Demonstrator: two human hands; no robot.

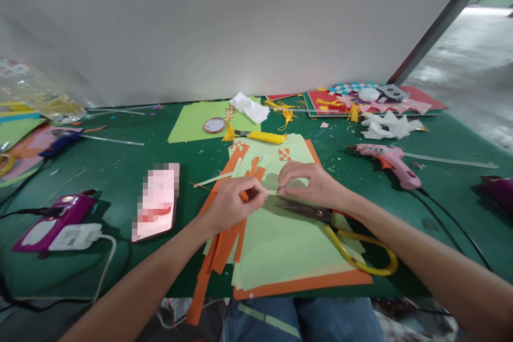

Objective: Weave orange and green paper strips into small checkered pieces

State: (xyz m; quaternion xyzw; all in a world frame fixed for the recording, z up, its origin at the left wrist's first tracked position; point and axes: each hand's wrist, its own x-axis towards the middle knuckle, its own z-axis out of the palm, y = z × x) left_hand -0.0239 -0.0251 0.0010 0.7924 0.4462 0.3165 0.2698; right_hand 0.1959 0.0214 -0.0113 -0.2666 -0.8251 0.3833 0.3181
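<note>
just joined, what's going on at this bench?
A person is working with bare hands. The left hand and right hand pinch a small pale green strip between their fingers, over a stack of light green sheets. Yellow-handled scissors lie by the right forearm, and orange strips are spread around the left hand. The yellow cutter and pink glue gun lie on the table, neither in hand.

Thin green strip [273,192] over paper [294,251]
</note>
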